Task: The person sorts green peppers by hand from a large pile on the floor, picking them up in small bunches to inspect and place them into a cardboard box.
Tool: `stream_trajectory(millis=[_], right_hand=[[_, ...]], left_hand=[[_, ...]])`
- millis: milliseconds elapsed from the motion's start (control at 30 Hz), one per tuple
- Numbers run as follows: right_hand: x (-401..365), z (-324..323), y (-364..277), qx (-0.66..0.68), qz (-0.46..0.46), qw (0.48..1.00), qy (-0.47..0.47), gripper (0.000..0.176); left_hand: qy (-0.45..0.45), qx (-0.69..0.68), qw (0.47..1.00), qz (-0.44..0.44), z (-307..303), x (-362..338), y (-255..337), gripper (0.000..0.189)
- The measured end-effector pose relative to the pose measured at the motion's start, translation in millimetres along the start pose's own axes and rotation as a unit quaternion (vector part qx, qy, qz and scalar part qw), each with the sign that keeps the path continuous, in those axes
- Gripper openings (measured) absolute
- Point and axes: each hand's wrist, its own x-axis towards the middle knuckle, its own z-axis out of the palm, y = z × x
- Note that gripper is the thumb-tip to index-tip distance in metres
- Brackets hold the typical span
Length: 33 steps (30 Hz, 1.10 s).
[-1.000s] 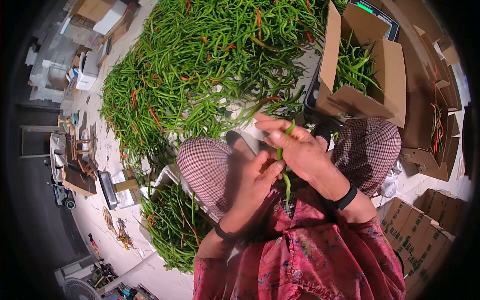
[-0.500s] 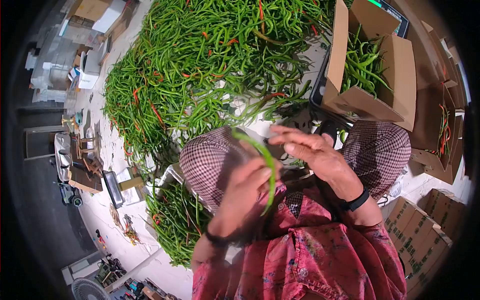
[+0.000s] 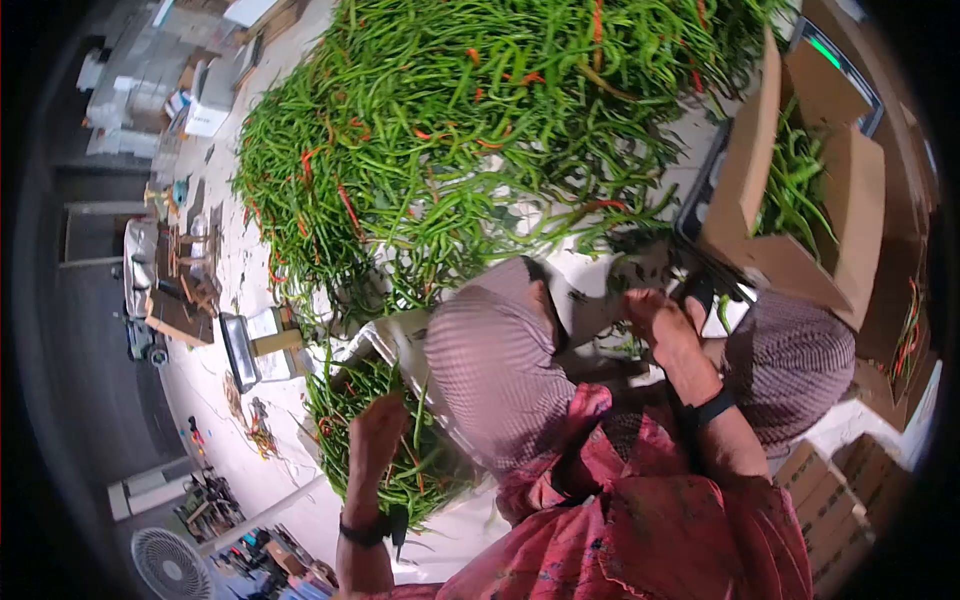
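My left hand (image 3: 377,432) is over the heap of green chili peppers (image 3: 440,468) in the container at my left side. Its fingers are curled, and whatever they may hold is hidden. In front of my lap, between my knees, my right hand (image 3: 662,325) hangs with bent fingers pressed together; I cannot make out anything in it. A large pile of green chili peppers (image 3: 400,150), with some red ones among them, spreads over the floor ahead.
An open cardboard box (image 3: 850,220) with green chilies stands on a scale (image 3: 705,180) at the right. Behind it, another carton holds red and green chilies (image 3: 908,335). Printed cartons (image 3: 825,500) lie at lower right, and a fan (image 3: 172,567) stands at lower left.
My left hand has moved from above my lap, where it held a green chili pepper, out to the container at my left. My right hand has lowered slightly and its fingers have curled. The view has shifted.
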Motion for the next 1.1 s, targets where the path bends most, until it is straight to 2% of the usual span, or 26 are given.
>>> stream_trajectory(millis=[33,100,167,233,300,367,400,433,467,567,600,633,700,733,767,833,867,900,967,1000,1033,1100], right_hand=[[-5,18,-1,0.012,0.008,1.0,0.008,0.024],[11,28,1,-0.102,0.04,0.994,0.004,0.026],[26,25,2,-0.13,0.053,0.99,-0.001,0.032],[38,23,-3,-0.156,0.062,0.986,-0.012,0.039],[39,30,-9,-0.181,0.073,0.98,0.03,0.045],[48,7,10,-0.2,-0.021,0.979,-0.011,0.035],[49,12,9,-0.205,-0.016,0.979,-0.011,0.035],[47,22,4,-0.199,0.027,0.98,0.001,0.036],[49,27,1,-0.193,0.069,0.979,0.015,0.036],[68,10,31,-0.192,0.108,0.975,0.026,0.037],[58,31,18,-0.17,0.095,0.981,0.023,0.039],[65,25,24,-0.172,0.097,0.98,0.025,0.039],[75,13,42,-0.197,0.125,0.972,0.02,0.041],[76,12,45,-0.166,0.138,0.976,0.027,0.042],[78,10,43,-0.166,0.14,0.976,0.028,0.042],[77,21,29,-0.178,0.153,0.972,0.025,0.044],[79,12,37,-0.172,0.145,0.974,0.028,0.045],[82,11,37,-0.167,0.147,0.975,0.027,0.045],[86,11,32,-0.156,0.147,0.976,0.046,0.045],[79,20,23,-0.109,0.103,0.988,0.028,0.043],[83,20,23,-0.108,0.105,0.988,0.029,0.043],[90,16,31,-0.115,0.121,0.986,0.02,0.041]], left_hand=[[-0.003,-0.014,0.997,0.078,13,20,5,0.023],[-0.013,0.101,0.975,0.199,30,63,38,0.027],[-0.043,0.223,0.942,0.245,43,125,22,0.035],[0.008,0.192,0.926,0.327,51,172,31,0.032],[-0.007,0.22,0.932,0.288,61,234,13,0.039],[0.018,0.244,0.929,0.277,79,282,6,0.045],[0.043,0.27,0.924,0.268,89,301,5,0.051],[0.042,0.267,0.926,0.263,99,318,6,0.051],[0.044,0.293,0.922,0.248,110,334,8,0.062],[0.076,0.343,0.903,0.248,149,367,6,0.088],[0.065,0.322,0.914,0.239,159,380,3,0.095],[0.063,0.32,0.915,0.237,167,391,0,0.095],[0.06,0.324,0.934,0.135,181,409,-1,0.097],[0.115,0.333,0.926,0.137,187,410,-2,0.082],[0.114,0.333,0.926,0.137,186,413,-4,0.082],[0.04,0.41,0.896,0.165,181,416,-6,0.059],[0.077,0.39,0.882,0.253,173,405,1,0.041],[0.074,0.395,0.88,0.253,163,394,6,0.041],[-0.004,0.286,0.901,0.325,142,375,20,0.04],[-0.018,0.26,0.914,0.31,132,366,28,0.035],[-0.02,0.261,0.914,0.309,127,364,34,0.035],[-0.032,0.174,0.934,0.31,119,364,48,0.031]])
